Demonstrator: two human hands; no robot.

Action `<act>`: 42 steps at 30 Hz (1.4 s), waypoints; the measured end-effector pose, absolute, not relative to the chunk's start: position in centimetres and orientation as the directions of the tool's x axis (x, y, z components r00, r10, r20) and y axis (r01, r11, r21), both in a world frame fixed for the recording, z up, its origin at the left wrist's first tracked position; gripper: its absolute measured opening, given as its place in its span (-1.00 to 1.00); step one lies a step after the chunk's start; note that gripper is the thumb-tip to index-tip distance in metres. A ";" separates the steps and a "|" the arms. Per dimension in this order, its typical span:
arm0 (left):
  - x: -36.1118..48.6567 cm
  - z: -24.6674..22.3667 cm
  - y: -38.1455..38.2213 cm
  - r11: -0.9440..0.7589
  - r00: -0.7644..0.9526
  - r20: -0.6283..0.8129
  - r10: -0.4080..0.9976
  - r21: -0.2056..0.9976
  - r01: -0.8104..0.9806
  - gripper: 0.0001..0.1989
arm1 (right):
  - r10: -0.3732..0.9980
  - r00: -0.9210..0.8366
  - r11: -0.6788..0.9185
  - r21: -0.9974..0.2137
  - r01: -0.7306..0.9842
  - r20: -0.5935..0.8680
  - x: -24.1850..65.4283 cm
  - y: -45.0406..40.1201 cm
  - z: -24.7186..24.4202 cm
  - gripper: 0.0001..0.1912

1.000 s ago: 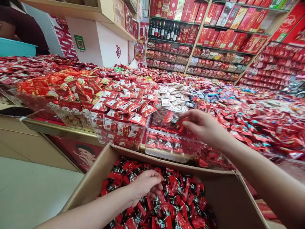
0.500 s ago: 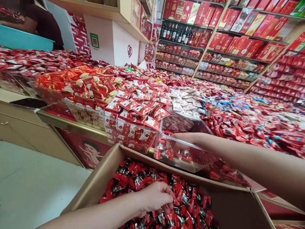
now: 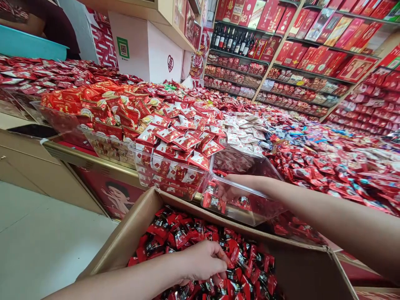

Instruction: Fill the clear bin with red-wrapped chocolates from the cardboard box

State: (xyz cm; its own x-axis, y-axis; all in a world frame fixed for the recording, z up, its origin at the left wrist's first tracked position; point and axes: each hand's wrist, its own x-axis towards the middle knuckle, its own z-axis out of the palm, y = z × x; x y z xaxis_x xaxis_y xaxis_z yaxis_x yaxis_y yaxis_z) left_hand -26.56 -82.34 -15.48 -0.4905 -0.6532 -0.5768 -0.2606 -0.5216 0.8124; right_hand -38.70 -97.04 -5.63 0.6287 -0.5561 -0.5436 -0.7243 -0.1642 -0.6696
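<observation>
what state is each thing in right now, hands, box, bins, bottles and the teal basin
left hand: in the box, fingers curled at a red packet; firmness of grip unclear
right hand: inside the nearest bin, fingertips partly hidden
cardboard box: open, partly filled
nearest bin: open, partly filled
red-and-white packet bin: heaped above its rim
bottles: upright on a shelf
teal basin: contents hidden

Brown matt cardboard box [image 3: 300,239] | inside it, glossy red-and-black plastic wrappers [image 3: 187,233] | beyond its rim, smooth clear plastic bin [image 3: 250,212] | left of bin, shiny gold-toned counter edging [image 3: 93,162]
</observation>
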 end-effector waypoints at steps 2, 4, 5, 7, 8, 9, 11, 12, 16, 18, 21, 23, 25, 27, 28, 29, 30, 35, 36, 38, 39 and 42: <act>-26.5 -15.6 -82.3 -0.512 -0.491 -0.576 -0.654 0.814 -0.273 -0.89 | -0.577 0.611 -0.113 -0.688 -0.716 -0.542 -38.6 -96.7 -5.2 -0.81; -26.4 -15.7 -82.4 -0.504 -0.491 -0.574 -0.655 0.816 -0.282 -0.88 | -0.587 0.588 -0.072 -0.687 -0.723 -0.557 -38.5 -96.5 -4.7 -0.85; -26.3 -15.7 -82.4 -0.500 -0.490 -0.572 -0.658 0.818 -0.284 -0.88 | -0.590 0.578 -0.064 -0.681 -0.730 -0.564 -38.6 -96.4 -4.4 -0.88; -26.2 -15.7 -82.4 -0.492 -0.487 -0.567 -0.664 0.822 -0.287 -0.88 | -0.595 0.578 -0.070 -0.680 -0.730 -0.559 -38.6 -96.4 -4.1 -0.89; -26.2 -15.7 -82.4 -0.488 -0.484 -0.565 -0.668 0.824 -0.289 -0.88 | -0.596 0.580 -0.080 -0.678 -0.731 -0.555 -38.6 -96.3 -4.0 -0.89; -26.2 -15.8 -82.4 -0.484 -0.482 -0.565 -0.670 0.824 -0.293 -0.88 | -0.599 0.582 -0.090 -0.676 -0.731 -0.550 -38.6 -96.3 -4.0 -0.89; -26.2 -15.8 -82.4 -0.478 -0.480 -0.565 -0.671 0.824 -0.303 -0.87 | -0.600 0.584 -0.097 -0.674 -0.732 -0.547 -38.6 -96.2 -4.0 -0.87; -26.2 -15.8 -82.4 -0.474 -0.480 -0.566 -0.671 0.824 -0.309 -0.87 | -0.598 0.582 -0.094 -0.673 -0.733 -0.550 -38.5 -96.2 -4.1 -0.85; -26.1 -15.9 -82.4 -0.455 -0.483 -0.556 -0.676 0.831 -0.319 -0.87 | -0.579 0.605 -0.108 -0.684 -0.721 -0.547 -38.5 -96.1 -4.7 -0.75; -26.1 -15.9 -82.4 -0.449 -0.487 -0.551 -0.677 0.834 -0.319 -0.87 | -0.572 0.631 -0.139 -0.696 -0.704 -0.524 -38.6 -96.2 -5.1 -0.74; -26.1 -15.8 -82.3 -0.447 -0.490 -0.551 -0.676 0.835 -0.322 -0.87 | -0.579 0.637 -0.165 -0.692 -0.703 -0.509 -38.7 -96.2 -5.4 -0.78; -26.1 -15.8 -82.3 -0.446 -0.489 -0.552 -0.675 0.834 -0.326 -0.87 | -0.585 0.632 -0.166 -0.687 -0.707 -0.508 -38.7 -96.2 -5.3 -0.79; -26.1 -15.9 -82.4 -0.444 -0.489 -0.555 -0.673 0.832 -0.333 -0.87 | -0.581 0.629 -0.164 -0.683 -0.712 -0.516 -38.6 -96.3 -4.9 -0.78; -26.1 -16.1 -82.4 -0.443 -0.495 -0.557 -0.667 0.831 -0.338 -0.86 | -0.567 0.619 -0.173 -0.656 -0.735 -0.544 -38.5 -96.5 -4.6 -0.78; -26.1 -16.2 -82.4 -0.441 -0.499 -0.556 -0.665 0.831 -0.339 -0.85 | -0.566 0.610 -0.187 -0.634 -0.751 -0.555 -38.5 -96.7 -4.5 -0.79; -26.1 -16.3 -82.5 -0.438 -0.503 -0.554 -0.663 0.833 -0.339 -0.84 | -0.574 0.601 -0.205 -0.613 -0.763 -0.556 -38.6 -96.9 -4.4 -0.80; -26.1 -16.4 -82.5 -0.435 -0.505 -0.551 -0.664 0.834 -0.339 -0.83 | -0.594 0.594 -0.218 -0.602 -0.768 -0.542 -38.7 -97.1 -4.3 -0.80; -26.0 -16.7 -82.5 -0.421 -0.504 -0.541 -0.673 0.841 -0.340 -0.81 | -0.796 0.467 -0.091 -0.686 -0.721 -0.385 -39.5 -98.5 -3.9 -0.87; -26.0 -16.7 -82.5 -0.420 -0.506 -0.542 -0.671 0.841 -0.342 -0.81 | -0.835 0.403 -0.022 -0.709 -0.705 -0.375 -39.6 -98.7 -3.8 -0.88; -26.0 -16.9 -82.6 -0.420 -0.513 -0.544 -0.665 0.839 -0.345 -0.82 | -0.882 0.264 0.137 -0.749 -0.649 -0.390 -39.7 -99.2 -3.3 -0.86; -26.0 -17.0 -82.6 -0.420 -0.515 -0.544 -0.662 0.839 -0.346 -0.82 | -0.888 0.200 0.220 -0.764 -0.607 -0.415 -39.6 -99.4 -3.1 -0.84; -26.2 -17.2 -82.7 -0.418 -0.519 -0.543 -0.661 0.840 -0.346 -0.83 | -0.850 0.092 0.411 -0.761 -0.503 -0.519 -39.1 -100.3 -2.9 -0.86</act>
